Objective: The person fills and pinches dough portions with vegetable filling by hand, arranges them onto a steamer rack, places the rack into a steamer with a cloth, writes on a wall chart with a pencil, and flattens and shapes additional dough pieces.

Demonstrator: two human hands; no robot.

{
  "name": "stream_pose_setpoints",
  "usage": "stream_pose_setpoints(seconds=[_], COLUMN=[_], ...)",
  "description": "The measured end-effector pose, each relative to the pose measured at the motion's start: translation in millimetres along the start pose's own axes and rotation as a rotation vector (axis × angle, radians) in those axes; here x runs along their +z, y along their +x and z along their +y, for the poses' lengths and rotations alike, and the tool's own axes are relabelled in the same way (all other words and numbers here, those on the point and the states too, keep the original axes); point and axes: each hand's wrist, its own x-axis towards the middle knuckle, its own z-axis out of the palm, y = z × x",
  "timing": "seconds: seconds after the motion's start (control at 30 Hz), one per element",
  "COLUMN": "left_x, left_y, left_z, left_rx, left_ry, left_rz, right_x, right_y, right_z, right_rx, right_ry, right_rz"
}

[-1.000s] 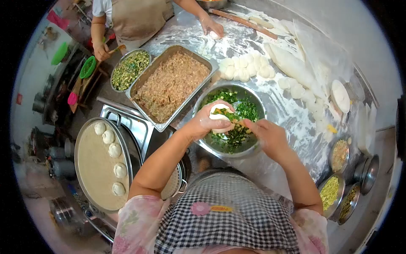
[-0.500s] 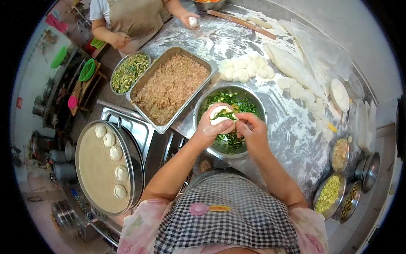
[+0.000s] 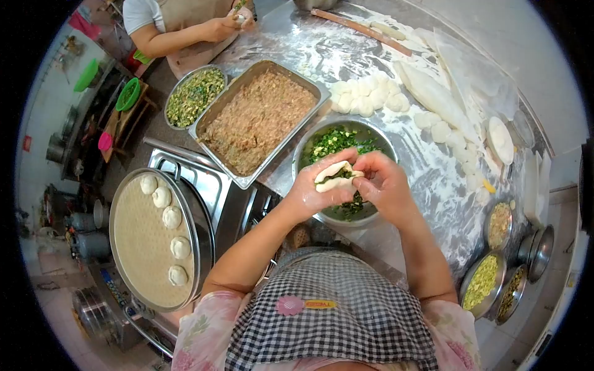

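A bun of white dough with chopped green filling sits in my left hand, its top still parted so the greens show. My right hand pinches the dough at the bun's right end, thumb and fingers together. Both hands are over a steel bowl of chopped greens and partly cover it. On the floury table, white dough rounds lie in a cluster beyond the bowl.
A deep tray of minced filling stands left of the bowl, beside a bowl of greens. Several filled buns rest on a round steamer. A rolling pin lies at the back. Across the table, a co-worker's hands hold dough.
The opening of the bun has narrowed between my hands as the edges come together. The co-worker's hands have come together, one now bringing greens to the dough. The view has shifted slightly.
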Motion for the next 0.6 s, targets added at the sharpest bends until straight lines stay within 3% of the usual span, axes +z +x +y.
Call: stream_pose_setpoints(seconds=[0.07,0.1,0.17,0.37,0.47,0.6], left_x=[2.0,2.4,-5.2,-29.6,-36.3,-37.4], left_y=[-5.1,-7.3,-8.2,-23.1,-29.3,-42.4], left_z=[8.7,11.7,6.2,-5.9,-7.0,14.4], left_rx=[0.149,0.223,0.170,0.066,0.117,-0.020], left_ry=[0.096,0.144,0.113,0.007,0.307,0.444], left_rz=[0.004,0.006,-0.031,0.005,-0.058,-0.087], right_x=[4.8,8.0,15.7,45.6,50.2,48.1], right_y=[3.5,3.7,3.6,0.7,1.4,3.5], right_z=[-15.8,-13.6,-6.7,-9.8,-7.3,-5.5], right_rx=[0.014,0.011,0.004,-0.124,0.000,0.057], right_ry=[0.140,0.054,-0.117,-0.250,-0.332,-0.030], right_rz=[-0.042,-0.038,-0.032,-0.032,0.017,-0.093])
